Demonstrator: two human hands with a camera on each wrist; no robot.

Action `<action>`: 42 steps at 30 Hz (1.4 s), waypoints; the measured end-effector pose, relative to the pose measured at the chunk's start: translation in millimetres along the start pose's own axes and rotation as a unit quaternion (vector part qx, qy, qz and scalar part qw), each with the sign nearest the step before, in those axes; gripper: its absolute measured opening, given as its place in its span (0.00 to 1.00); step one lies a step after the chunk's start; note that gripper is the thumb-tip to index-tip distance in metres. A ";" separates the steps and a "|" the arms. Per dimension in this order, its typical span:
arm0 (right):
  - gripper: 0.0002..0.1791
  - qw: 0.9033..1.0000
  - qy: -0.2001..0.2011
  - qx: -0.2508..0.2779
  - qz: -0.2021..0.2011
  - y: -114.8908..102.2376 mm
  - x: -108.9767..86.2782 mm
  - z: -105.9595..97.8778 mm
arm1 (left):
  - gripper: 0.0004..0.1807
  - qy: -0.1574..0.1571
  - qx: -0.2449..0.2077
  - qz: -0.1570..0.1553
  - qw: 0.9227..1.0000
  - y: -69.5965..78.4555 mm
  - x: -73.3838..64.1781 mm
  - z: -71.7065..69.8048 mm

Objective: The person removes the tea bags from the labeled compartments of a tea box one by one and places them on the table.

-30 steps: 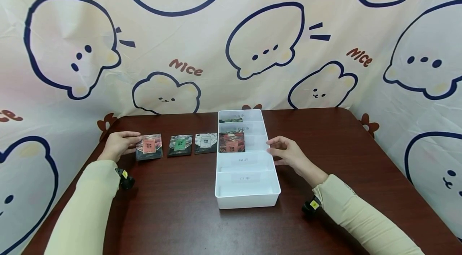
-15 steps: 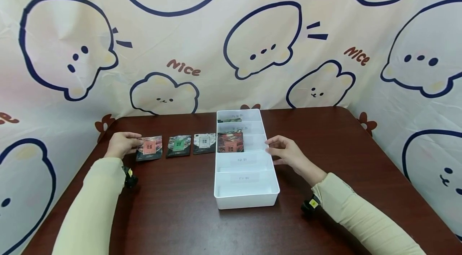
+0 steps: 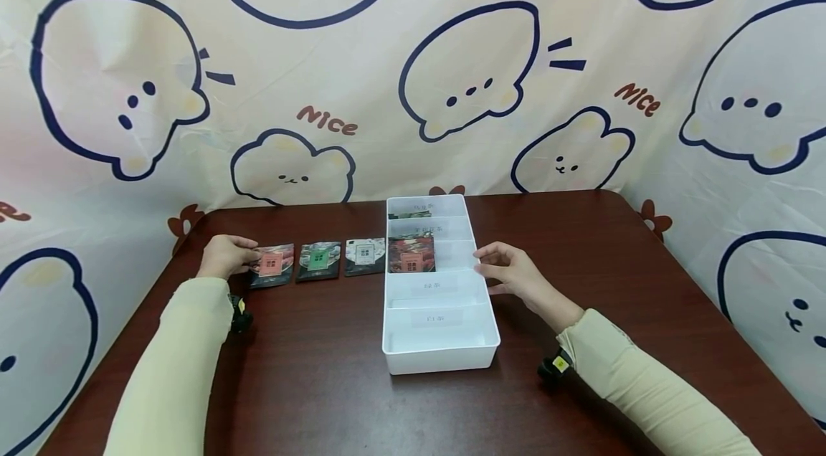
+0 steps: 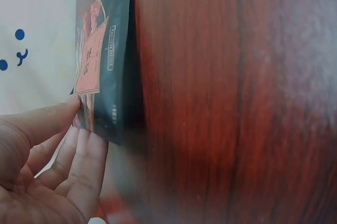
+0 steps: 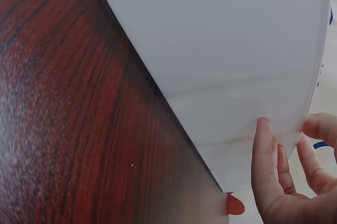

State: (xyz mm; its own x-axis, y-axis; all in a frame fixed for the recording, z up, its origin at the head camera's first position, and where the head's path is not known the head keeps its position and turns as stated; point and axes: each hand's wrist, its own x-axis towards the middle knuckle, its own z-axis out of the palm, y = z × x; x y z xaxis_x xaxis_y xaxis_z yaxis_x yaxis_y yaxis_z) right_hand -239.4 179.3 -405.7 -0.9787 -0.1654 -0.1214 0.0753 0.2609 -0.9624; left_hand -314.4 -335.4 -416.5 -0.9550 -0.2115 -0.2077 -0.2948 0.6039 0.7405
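Note:
In the head view my left hand [image 3: 227,257] grips the left edge of a flat tea sachet [image 3: 272,264] with a salmon-pink label. The left wrist view has the thumb on the printed face of the sachet [image 4: 105,61] and fingers underneath; it looks slightly raised. My right hand [image 3: 516,275] touches the right side of a white compartment box [image 3: 439,361]. Close up, fingertips of the right hand [image 5: 287,182] meet the box's outer wall [image 5: 231,40] and rim, with fingers loosely bent.
A green-label sachet [image 3: 319,260] and a white-label sachet [image 3: 365,256] lie between the left hand and the box. Inside the box, a red sachet [image 3: 411,255] leans in a middle compartment and a greenish one [image 3: 410,214] shows at the back. The brown table [image 3: 310,377] meets a patterned curtain [image 3: 361,69].
My left hand has shifted slightly right, moving the pink-label sachet toward the green-label one. The right hand stays at the box. The head view has drifted slightly.

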 end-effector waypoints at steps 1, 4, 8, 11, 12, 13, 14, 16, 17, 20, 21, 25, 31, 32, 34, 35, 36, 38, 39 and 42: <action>0.18 1.000 -0.001 0.000 -0.002 0.2 0.0 -0.2 | 0.20 0.000 0.000 0.001 1.000 0.5 0.0 0.5; 0.18 1.000 0.002 0.002 -0.002 1.0 -0.3 -0.3 | 0.19 0.003 0.004 -0.002 1.000 2.5 -0.4 2.2; 0.19 1.000 0.003 0.000 -0.002 1.7 -1.2 -0.3 | 0.18 0.008 0.008 -0.016 1.000 4.4 -1.8 4.1; 0.19 1.000 0.004 -0.001 0.002 1.7 -1.8 0.0 | 0.17 0.009 0.013 -0.025 1.000 4.1 -2.8 4.6; 0.19 1.000 0.005 0.000 0.003 1.6 -1.8 0.1 | 0.17 0.009 0.016 -0.026 0.999 3.7 -3.2 4.6; 0.19 1.000 0.004 0.000 0.004 1.6 -1.8 0.2 | 0.17 0.009 0.019 -0.027 0.999 3.1 -3.5 4.6; 0.19 1.000 0.003 0.000 0.005 1.6 -1.8 0.3 | 0.17 0.009 0.020 -0.028 0.999 2.7 -3.9 4.6; 0.19 1.000 0.002 0.000 0.005 1.5 -1.7 0.5 | 0.16 0.012 0.022 -0.030 0.999 1.7 -4.3 5.0; 0.20 1.000 0.001 -0.001 0.004 1.5 -1.8 0.5 | 0.16 0.012 0.024 -0.030 0.999 1.4 -4.6 5.1; 0.20 1.000 0.001 -0.001 0.004 1.0 -1.9 0.5 | 0.16 0.016 0.024 -0.031 0.999 1.0 -4.9 6.1; 0.20 1.000 0.001 -0.001 0.004 0.8 -2.1 0.6 | 0.16 0.017 0.023 -0.031 0.999 0.7 -4.8 6.4; 0.20 1.000 0.003 -0.001 0.006 0.4 -2.3 1.1 | 0.16 0.015 0.019 -0.029 0.999 -0.1 -4.8 6.1; 0.20 1.000 0.001 0.000 0.006 0.7 -2.1 1.5 | 0.18 0.010 0.006 -0.025 1.000 0.5 -4.9 3.4; 0.20 1.000 0.001 -0.001 0.007 0.8 -2.1 1.4 | 0.19 0.008 -0.001 -0.020 1.000 2.2 -6.1 3.2; 0.20 1.000 0.002 -0.002 0.008 0.9 -1.9 1.2 | 0.21 -0.001 -0.018 -0.003 1.000 8.2 -9.9 3.4; 0.19 1.000 0.004 -0.003 0.010 1.0 -1.8 1.0 | 0.22 -0.006 -0.029 0.007 1.000 13.2 -13.0 4.0; 0.19 1.000 0.005 -0.004 0.010 0.9 -1.7 0.8 | 0.23 -0.013 -0.038 0.019 0.999 18.9 -16.5 4.6; 0.19 1.000 0.007 -0.002 0.011 0.7 -1.5 0.6 | 0.25 -0.032 -0.057 0.046 0.997 32.0 -25.6 5.9; 0.19 1.000 0.008 -0.002 0.011 0.6 -1.3 0.5 | 0.26 -0.040 -0.062 0.058 0.996 39.4 -30.1 6.6; 0.19 1.000 0.007 -0.003 0.013 0.2 -1.1 0.5 | 0.28 -0.058 -0.082 0.091 0.991 63.8 -43.5 11.6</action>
State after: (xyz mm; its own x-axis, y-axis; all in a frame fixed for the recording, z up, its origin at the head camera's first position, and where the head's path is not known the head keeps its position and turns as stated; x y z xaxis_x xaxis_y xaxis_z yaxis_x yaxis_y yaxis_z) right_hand -238.3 179.1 -405.8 -0.9791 -0.1452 -0.1421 0.0990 0.2698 -0.9578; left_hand -292.0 -278.8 -367.7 -0.9919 -0.0149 -0.1262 -0.1173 0.4896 0.8640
